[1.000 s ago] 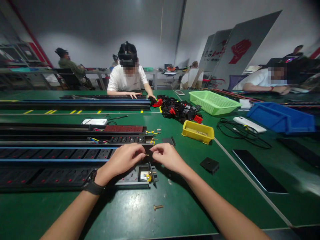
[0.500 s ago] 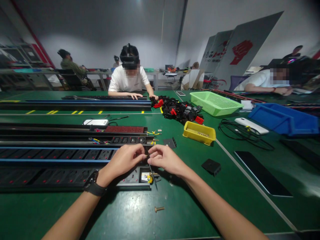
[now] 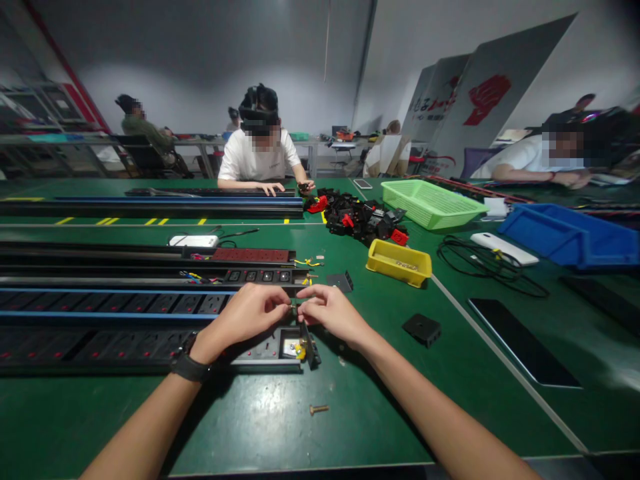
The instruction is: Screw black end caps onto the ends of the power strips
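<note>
My left hand (image 3: pixel 255 308) is closed in a pinch over the open ends of the power strips. A small brass-coloured piece (image 3: pixel 293 307) shows at its fingertips; its exact kind is too small to tell. Facing it, my right hand (image 3: pixel 330 312) is also pinched, with its fingertips at the top of a black end cap (image 3: pixel 311 347). The cap stands tilted beside the end of the nearest power strip (image 3: pixel 120 350), close to a yellow wire terminal (image 3: pixel 301 350). Part of the blue-edged power strip (image 3: pixel 150 305) lies behind my left hand. A brass bolt (image 3: pixel 319 409) rests on the table in front.
A black end cap (image 3: pixel 423 330) and a dark tablet (image 3: pixel 525 343) lie to the right. Beyond are a yellow bin (image 3: pixel 399 267), green basket (image 3: pixel 433 207), blue bin (image 3: pixel 575 237) and coiled cable (image 3: pixel 480 267). Across the table, a co-worker (image 3: pixel 260 160) handles parts near a black pile (image 3: pixel 360 220).
The black end cap beneath my right hand has turned from edge-on to show its broad face. My hands stay nearly in place. The co-worker's hand across the table has lifted a dark part.
</note>
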`<state>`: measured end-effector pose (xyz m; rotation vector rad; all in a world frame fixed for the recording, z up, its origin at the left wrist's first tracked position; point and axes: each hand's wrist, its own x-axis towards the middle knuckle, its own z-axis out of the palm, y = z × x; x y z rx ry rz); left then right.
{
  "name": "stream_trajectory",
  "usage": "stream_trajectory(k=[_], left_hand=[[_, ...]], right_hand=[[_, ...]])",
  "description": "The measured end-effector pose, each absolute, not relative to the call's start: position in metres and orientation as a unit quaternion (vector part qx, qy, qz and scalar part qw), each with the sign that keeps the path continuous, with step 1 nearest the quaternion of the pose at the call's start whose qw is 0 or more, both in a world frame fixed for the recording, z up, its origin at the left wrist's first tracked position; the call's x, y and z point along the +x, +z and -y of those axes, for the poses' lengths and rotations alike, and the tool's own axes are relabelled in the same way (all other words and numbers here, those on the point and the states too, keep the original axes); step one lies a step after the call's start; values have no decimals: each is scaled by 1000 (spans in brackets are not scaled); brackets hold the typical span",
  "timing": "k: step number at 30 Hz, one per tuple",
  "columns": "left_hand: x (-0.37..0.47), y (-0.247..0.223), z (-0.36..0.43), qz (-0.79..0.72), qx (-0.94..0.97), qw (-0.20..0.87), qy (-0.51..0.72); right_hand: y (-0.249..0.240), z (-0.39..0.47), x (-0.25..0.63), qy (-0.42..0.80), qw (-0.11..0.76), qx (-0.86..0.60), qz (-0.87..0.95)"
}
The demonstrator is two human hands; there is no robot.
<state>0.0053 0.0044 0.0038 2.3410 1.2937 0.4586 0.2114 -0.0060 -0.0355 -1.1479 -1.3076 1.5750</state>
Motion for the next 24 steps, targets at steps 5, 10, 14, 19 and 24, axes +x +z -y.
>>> stream_trajectory(k=[5, 10, 14, 19, 24], left_hand=[[4, 4, -5, -465, 843, 213, 170], [4, 2, -5, -467, 841, 213, 171], [5, 2, -4, -471, 835, 222, 179], [5, 2, -4, -467, 831, 237, 187], [2, 0, -5, -452, 831, 259, 195]], right_hand=[[-35, 7, 214, 620, 353, -447, 539], [-29, 9, 214, 643, 351, -442, 517], [-27, 10, 213, 643, 351, -437, 522], [-34, 7, 213, 628, 357, -429, 542], [-38, 6, 214, 622, 360, -422, 553]])
